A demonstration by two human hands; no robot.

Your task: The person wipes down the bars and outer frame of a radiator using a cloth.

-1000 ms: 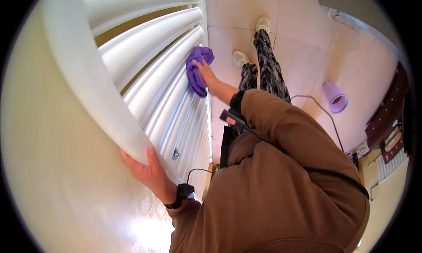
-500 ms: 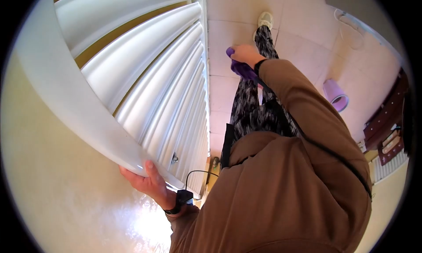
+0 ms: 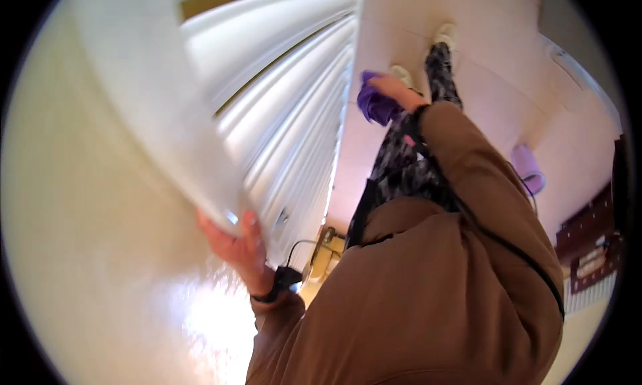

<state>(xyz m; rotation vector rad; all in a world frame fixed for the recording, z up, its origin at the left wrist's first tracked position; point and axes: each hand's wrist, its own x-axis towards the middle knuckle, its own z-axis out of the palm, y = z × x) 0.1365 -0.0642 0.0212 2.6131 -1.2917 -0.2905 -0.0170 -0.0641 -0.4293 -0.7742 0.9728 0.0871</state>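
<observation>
My left hand [image 3: 235, 246] is closed over the end of the white top edge of a ribbed radiator [image 3: 281, 124], thumb on the near side and fingers on the wall side. A strap with a small black device circles that wrist. My right hand [image 3: 394, 91] is closed on a crumpled purple cloth [image 3: 378, 103], which hangs below the fingers, away from the radiator's ribs and above the floor. Motion blurs the radiator and both hands somewhat.
A cream wall [image 3: 100, 251] with a bright reflection runs along the left. On the pinkish tiled floor [image 3: 488, 97] a purple bin [image 3: 528, 169] lies on its side. Dark red furniture [image 3: 588, 218] stands at the right. My shoes [image 3: 445, 35] are at the top.
The view has shifted, so the radiator and legs appear further right. My right hand still holds the cloth, and a second shoe shows more clearly behind it. My left hand stays on the radiator.
</observation>
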